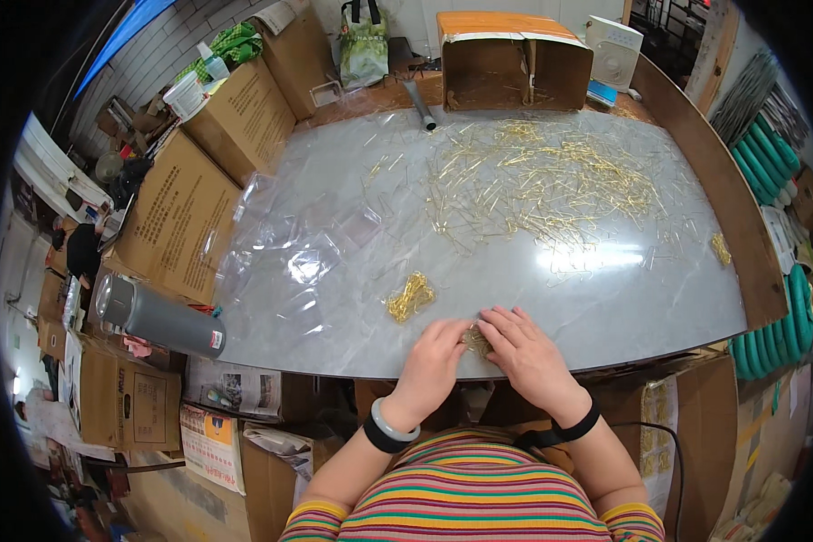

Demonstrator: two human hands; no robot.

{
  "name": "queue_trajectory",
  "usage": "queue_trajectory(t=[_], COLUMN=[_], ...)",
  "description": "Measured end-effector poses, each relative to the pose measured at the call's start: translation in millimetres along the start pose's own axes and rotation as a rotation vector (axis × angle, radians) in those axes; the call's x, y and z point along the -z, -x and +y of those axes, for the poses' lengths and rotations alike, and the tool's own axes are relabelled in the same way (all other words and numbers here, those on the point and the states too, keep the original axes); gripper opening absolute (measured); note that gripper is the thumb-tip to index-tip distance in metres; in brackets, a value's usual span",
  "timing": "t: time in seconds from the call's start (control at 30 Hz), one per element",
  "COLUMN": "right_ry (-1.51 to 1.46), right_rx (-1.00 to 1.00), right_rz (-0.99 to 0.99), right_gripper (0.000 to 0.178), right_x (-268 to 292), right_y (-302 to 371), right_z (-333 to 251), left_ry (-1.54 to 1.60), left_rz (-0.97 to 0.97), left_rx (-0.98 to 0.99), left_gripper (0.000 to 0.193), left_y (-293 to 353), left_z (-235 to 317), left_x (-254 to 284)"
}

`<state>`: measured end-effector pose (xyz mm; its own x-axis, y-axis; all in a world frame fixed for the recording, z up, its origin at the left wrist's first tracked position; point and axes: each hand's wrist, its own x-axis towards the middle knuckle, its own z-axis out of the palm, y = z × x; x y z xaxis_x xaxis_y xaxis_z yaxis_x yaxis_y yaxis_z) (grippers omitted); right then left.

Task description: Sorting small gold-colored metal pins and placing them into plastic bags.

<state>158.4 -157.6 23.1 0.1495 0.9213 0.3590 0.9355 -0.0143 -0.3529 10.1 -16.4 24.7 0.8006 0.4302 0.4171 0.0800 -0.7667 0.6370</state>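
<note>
Small bunch of gold wire pins (476,341) – bundled, lying flat at table's near edge, btwn both hands.

Grey marble-look table (641,298) bears scattered gold pins (551,181), clear plastic bags (289,262).

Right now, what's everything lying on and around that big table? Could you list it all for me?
small bunch of wire pieces: one, gold, under both hands' fingertips at the near edge
bundle of wire pieces: one, gold, just left of the hands
loose wire pieces: too many to count, gold, spread over the far half
table: one, grey marbled top
clear plastic bags: several, transparent, left part of the table
flask: one, grey, lying at the table's left corner
open cardboard box: one, brown, far edge
cardboard cartons: several, brown, along the left side
green tubes: several, at right
left hand: bracelet on wrist, on the small bunch
right hand: black wristband, on the small bunch
</note>
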Motion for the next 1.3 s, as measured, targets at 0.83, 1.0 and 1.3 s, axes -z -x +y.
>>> queue_trajectory(t=[0.83, 1.0, 1.3], right_ry=[-0.551, -0.179, -0.309], right_rx=[-0.332, -0.161, -0.262], right_rz=[0.258, 0.038, 0.224], right_gripper=[0.08, 0.064, 0.051], right_x=[3, 2, -14], right_y=[14, 13, -2], right_z=[-14, -3, -24], left_ry=[-0.127, -0.13, -0.108], left_rz=[-0.246, -0.191, -0.152], left_rx=[-0.191, -0.17, -0.196], left_gripper=[0.052, 0.056, 0.066], left_y=[-2, 0, 1], left_z=[-7, -5, -3], left_x=[-26, -28, -29])
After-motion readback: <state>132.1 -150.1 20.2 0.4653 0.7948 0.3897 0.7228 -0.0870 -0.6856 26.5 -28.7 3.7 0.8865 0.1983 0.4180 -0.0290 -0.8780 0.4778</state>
